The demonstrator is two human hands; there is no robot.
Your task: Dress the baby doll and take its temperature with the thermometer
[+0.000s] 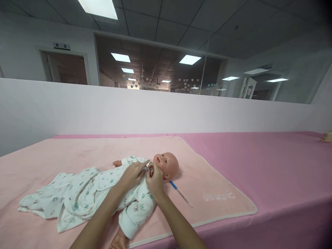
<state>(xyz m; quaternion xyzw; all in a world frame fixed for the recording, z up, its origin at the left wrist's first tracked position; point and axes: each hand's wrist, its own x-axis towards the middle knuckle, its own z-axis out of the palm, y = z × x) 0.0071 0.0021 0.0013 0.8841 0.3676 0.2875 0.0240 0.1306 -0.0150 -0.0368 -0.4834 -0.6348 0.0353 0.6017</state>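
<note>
Ceiling light [100, 7]: blown-out white, top left
Ceiling [178, 17]: dim grey
Window [166, 64]: dark, with bright panel glare
Blanket [220, 180]: evenly lit
Doll [169, 164]: faint, soft shadow beside head
Lettering [219, 196]: blurred
Upper right corner: dark, blurry

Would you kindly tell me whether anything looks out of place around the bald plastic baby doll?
Perhaps the thin blue-ended stick: it lies loose and slanted on the peach fabric blanket, near the doll's head.
</note>
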